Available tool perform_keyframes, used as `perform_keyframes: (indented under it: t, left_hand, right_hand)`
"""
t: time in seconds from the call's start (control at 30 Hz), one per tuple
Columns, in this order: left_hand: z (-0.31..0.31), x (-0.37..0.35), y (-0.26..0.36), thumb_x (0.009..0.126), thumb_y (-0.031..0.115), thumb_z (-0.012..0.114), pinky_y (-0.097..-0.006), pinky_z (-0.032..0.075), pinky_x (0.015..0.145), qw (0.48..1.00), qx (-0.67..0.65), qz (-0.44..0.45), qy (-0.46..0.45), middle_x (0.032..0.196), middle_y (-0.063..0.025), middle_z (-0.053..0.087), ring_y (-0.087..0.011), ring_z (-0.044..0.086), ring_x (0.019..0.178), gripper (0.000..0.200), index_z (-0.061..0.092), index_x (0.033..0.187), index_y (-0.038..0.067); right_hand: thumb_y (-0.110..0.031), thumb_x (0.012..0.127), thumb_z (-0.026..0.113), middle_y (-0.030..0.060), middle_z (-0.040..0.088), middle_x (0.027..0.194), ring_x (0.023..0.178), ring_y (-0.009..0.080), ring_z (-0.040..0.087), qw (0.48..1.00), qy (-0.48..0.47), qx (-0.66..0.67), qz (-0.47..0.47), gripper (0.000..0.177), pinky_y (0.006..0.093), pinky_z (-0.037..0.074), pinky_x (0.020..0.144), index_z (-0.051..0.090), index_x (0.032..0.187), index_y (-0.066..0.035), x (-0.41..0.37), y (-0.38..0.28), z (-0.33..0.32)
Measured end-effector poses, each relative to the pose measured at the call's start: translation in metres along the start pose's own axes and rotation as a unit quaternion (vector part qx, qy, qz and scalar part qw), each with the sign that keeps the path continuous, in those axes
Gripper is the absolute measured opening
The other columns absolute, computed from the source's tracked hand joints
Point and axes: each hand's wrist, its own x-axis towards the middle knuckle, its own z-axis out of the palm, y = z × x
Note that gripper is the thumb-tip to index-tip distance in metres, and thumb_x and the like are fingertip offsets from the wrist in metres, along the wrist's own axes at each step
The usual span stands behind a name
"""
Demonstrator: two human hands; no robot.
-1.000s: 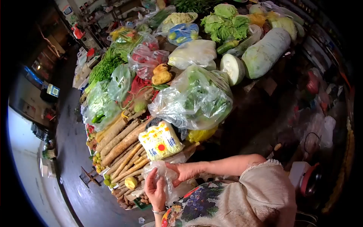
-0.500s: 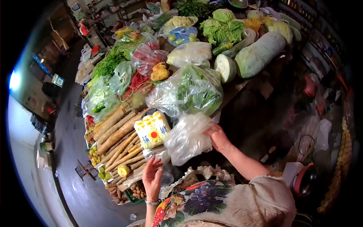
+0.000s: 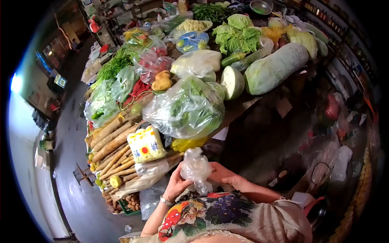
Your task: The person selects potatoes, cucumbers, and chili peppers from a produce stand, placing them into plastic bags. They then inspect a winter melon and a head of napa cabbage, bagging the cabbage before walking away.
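Observation:
A crumpled clear plastic bag (image 3: 195, 167) is bunched between my two hands, close to my body. My left hand (image 3: 176, 184) closes on its left side, and my right hand (image 3: 222, 174) grips it from the right. Whatever the bag may contain, I cannot make out. Just beyond it lies a yellow bag (image 3: 188, 143), partly under a large clear bag of leafy greens (image 3: 186, 107). To the left, a white printed packet (image 3: 146, 144) rests on long brown roots (image 3: 115, 139).
A big pale winter melon (image 3: 277, 69) and its cut half (image 3: 232, 82) lie at the right of the stall. Lettuce (image 3: 239, 34), ginger-like root (image 3: 162, 81) and bagged vegetables cover the back. A green basket (image 3: 129, 207) stands low on the left, beside the walkway floor (image 3: 77, 194).
The clear bag has gone from spread out in my right hand to bunched up between both hands, nearer my body. My left hand has come up and closed on it. The yellow bag now shows.

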Motion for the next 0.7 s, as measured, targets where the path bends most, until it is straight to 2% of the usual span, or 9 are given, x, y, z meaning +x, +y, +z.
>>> perform_keyframes:
  t: [0.03, 0.07, 0.13, 0.17, 0.23, 0.37, 0.47, 0.6, 0.7]
  left_hand:
    - [0.011, 0.009, -0.005, 0.082, 0.003, 0.075, -0.0309, 0.042, 0.102, 1.0, 0.001, 0.002, 0.005, 0.129, -0.0041, 0.056, -0.014, 0.053, 0.118, 0.066, 0.041, 0.14, 0.004]
    - [0.022, 0.021, -0.01, 0.082, 0.002, 0.075, -0.0294, 0.044, 0.1, 0.999, 0.016, 0.015, 0.03, 0.124, -0.0036, 0.06, -0.0129, 0.055, 0.114, 0.06, 0.046, 0.135, 0.003]
    - [0.045, 0.043, -0.02, 0.081, 0.0, 0.074, -0.0273, 0.048, 0.093, 0.993, -0.013, 0.034, 0.112, 0.113, -0.0025, 0.066, -0.0114, 0.061, 0.103, 0.044, 0.057, 0.121, 0.001]
    - [0.054, 0.054, -0.021, 0.081, 0.0, 0.074, -0.0273, 0.048, 0.093, 0.993, -0.011, 0.037, 0.114, 0.113, -0.0025, 0.066, -0.0114, 0.061, 0.103, 0.044, 0.057, 0.121, 0.001]
    - [0.068, 0.076, -0.024, 0.081, 0.0, 0.074, -0.0279, 0.049, 0.092, 0.983, -0.038, 0.05, 0.173, 0.115, -0.004, 0.065, -0.0118, 0.061, 0.103, 0.043, 0.057, 0.12, 0.001]
    - [0.085, 0.108, -0.032, 0.081, 0.0, 0.073, -0.0289, 0.05, 0.091, 0.976, -0.045, 0.085, 0.195, 0.114, -0.0049, 0.066, -0.013, 0.061, 0.103, 0.044, 0.057, 0.122, 0.001]
    - [0.092, 0.115, -0.037, 0.082, -0.002, 0.071, -0.0295, 0.049, 0.093, 0.973, -0.063, 0.091, 0.205, 0.118, -0.0051, 0.063, -0.0133, 0.06, 0.106, 0.047, 0.053, 0.126, 0.001]
    - [0.094, 0.128, -0.043, 0.083, -0.003, 0.069, -0.0305, 0.047, 0.097, 0.979, -0.044, 0.075, 0.186, 0.126, -0.0064, 0.059, -0.0142, 0.057, 0.113, 0.056, 0.046, 0.134, 0.001]
    - [0.096, 0.143, -0.046, 0.083, -0.002, 0.07, -0.0311, 0.044, 0.101, 0.991, 0.017, 0.067, 0.116, 0.129, -0.007, 0.057, -0.0149, 0.054, 0.117, 0.061, 0.042, 0.138, 0.001]
  right_hand:
    - [-0.012, 0.087, 0.069, 0.0016, 0.064, 0.117, 0.108, 0.0082, 0.055, 0.997, -0.056, -0.048, -0.011, 0.04, 0.0273, 0.044, 0.094, 0.06, 0.125, -0.004, -0.001, -0.015, -0.01]
    - [-0.012, 0.087, 0.068, 0.0022, 0.063, 0.118, 0.107, 0.0079, 0.054, 0.99, -0.055, -0.125, 0.028, 0.041, 0.0273, 0.044, 0.094, 0.058, 0.126, -0.003, -0.002, -0.022, -0.024]
    - [-0.012, 0.087, 0.069, 0.0024, 0.062, 0.119, 0.107, 0.0086, 0.054, 0.993, -0.07, -0.089, 0.039, 0.042, 0.0271, 0.043, 0.095, 0.057, 0.126, -0.003, -0.009, -0.035, -0.051]
    - [-0.013, 0.087, 0.07, 0.0026, 0.062, 0.119, 0.108, 0.0092, 0.054, 0.994, -0.082, -0.054, 0.051, 0.043, 0.027, 0.043, 0.095, 0.057, 0.127, -0.003, -0.011, -0.042, -0.065]
    - [-0.01, 0.088, 0.067, 0.0033, 0.061, 0.121, 0.111, 0.0109, 0.054, 0.989, -0.058, -0.116, 0.064, 0.042, 0.0282, 0.043, 0.097, 0.056, 0.128, -0.004, -0.021, -0.073, -0.081]
    - [-0.008, 0.088, 0.067, 0.0031, 0.06, 0.12, 0.113, 0.0115, 0.053, 0.999, 0.018, -0.045, -0.005, 0.043, 0.0293, 0.042, 0.1, 0.055, 0.129, -0.006, -0.036, -0.111, -0.11]
    - [-0.006, 0.087, 0.067, 0.0026, 0.057, 0.121, 0.11, 0.013, 0.054, 0.993, 0.114, -0.03, -0.006, 0.043, 0.0259, 0.043, 0.097, 0.055, 0.129, -0.007, -0.041, -0.122, -0.136]
    - [-0.005, 0.087, 0.068, 0.0024, 0.057, 0.121, 0.111, 0.0143, 0.054, 0.991, 0.119, 0.044, 0.033, 0.045, 0.0266, 0.043, 0.097, 0.055, 0.129, -0.007, -0.042, -0.122, -0.146]
    - [-0.006, 0.086, 0.071, 0.0021, 0.059, 0.12, 0.111, 0.0136, 0.054, 0.995, 0.085, 0.034, -0.034, 0.046, 0.0276, 0.044, 0.097, 0.055, 0.129, -0.006, -0.039, -0.11, -0.129]
